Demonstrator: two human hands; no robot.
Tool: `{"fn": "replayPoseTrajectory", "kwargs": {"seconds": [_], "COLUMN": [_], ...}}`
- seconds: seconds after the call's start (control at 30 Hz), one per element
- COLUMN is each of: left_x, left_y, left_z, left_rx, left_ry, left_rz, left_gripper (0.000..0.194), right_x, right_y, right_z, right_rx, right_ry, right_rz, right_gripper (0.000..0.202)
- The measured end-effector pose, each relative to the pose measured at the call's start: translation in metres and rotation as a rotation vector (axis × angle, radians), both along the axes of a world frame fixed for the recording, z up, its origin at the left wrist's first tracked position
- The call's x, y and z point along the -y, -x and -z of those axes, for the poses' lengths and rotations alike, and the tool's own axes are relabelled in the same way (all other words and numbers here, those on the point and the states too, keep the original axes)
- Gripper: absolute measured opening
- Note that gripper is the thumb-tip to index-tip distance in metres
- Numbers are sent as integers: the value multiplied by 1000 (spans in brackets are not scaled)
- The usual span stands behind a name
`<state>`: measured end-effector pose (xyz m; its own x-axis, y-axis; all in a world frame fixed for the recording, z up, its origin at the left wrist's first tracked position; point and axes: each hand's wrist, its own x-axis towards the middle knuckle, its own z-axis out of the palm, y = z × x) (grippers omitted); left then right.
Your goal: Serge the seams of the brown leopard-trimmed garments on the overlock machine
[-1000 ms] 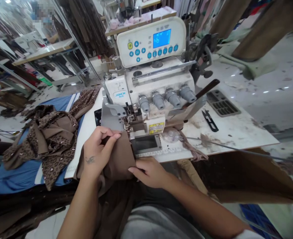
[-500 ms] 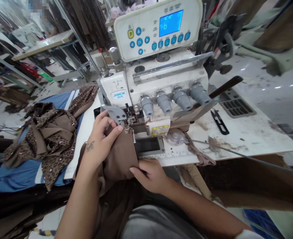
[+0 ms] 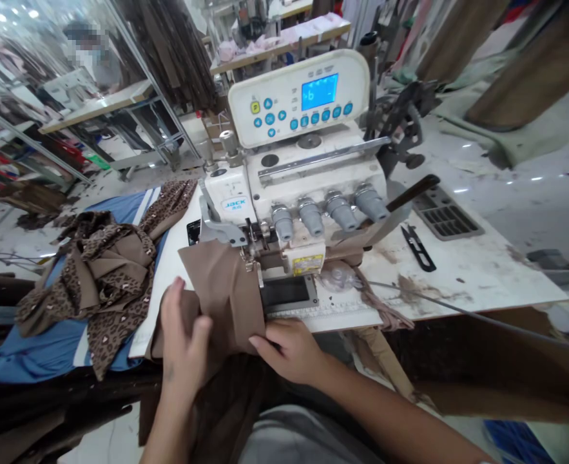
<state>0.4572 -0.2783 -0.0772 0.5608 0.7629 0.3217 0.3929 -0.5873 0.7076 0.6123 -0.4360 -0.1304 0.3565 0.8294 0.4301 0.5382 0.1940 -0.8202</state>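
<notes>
brown fabric (image 3: 226,277) sits at seven o'clock from the sewing machine (image 3: 313,174), its four o'clock edge pinched by the right hand (image 3: 291,350), the left hand (image 3: 183,341) half open at eight o'clock, contact unclear.

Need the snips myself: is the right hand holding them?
No, the right hand pinches the brown cloth, and the snips lie on the table beside the machine.
</notes>
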Motion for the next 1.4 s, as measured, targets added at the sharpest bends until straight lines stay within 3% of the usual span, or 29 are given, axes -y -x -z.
{"fn": "replayPoseTrajectory", "kwargs": {"seconds": [0.1, 0.17, 0.23, 0.4, 0.5, 0.57, 0.67, 0.87, 0.97, 1.07, 1.2, 1.33, 1.4], "left_x": [13, 16, 18, 15, 13, 13, 16, 15, 5, -5, -7, 0, 3], "left_y": [56, 81, 91, 91, 96, 102, 104, 104, 120, 137, 141, 137, 139], "left_z": [12, 11, 6, 1, 1, 2, 5, 2, 2, 6, 7, 3, 3], "left_rx": [-226, -153, -90, 93, 13, 44, 235, 290, 190, 252, -64, 69, -33], "left_ry": [253, 509, 648, 647, 649, 737, 849, 870, 693, 614, 749, 836, 846], "left_rz": [31, -74, -169, -240, -114, -56, -108, -171, -242, -371, -324, -380, -322], "left_gripper": [43, 43, 54, 77, 69, 61, 67, 70, 63, 60, 66, 68, 63], "right_x": [-1, -2, -3, -7, -7, -5, -4, -3, -3, -3, -5, -5, -4], "right_y": [0, 0, 0, 1, 2, 3, 4, 6, 7, 8, 8, 6, 6], "right_z": [-4, -7, -10, -8, -4, -2, 0, 1, 5, 9, 9, 5, 4], "right_rx": [-79, -169, -243, -285, -237, -173, -82, 27, 62, 67, 38, 2, -13], "right_ry": [19, 50, 85, 115, 75, 29, -25, -84, -115, -113, -63, -32, -41], "right_rz": [-13, -16, -15, 2, 22, 34, 37, 18, 19, 23, 16, 4, 9], "right_gripper": [47, 46, 47, 48, 50, 50, 52, 57, 62, 64, 65, 66, 65]}}
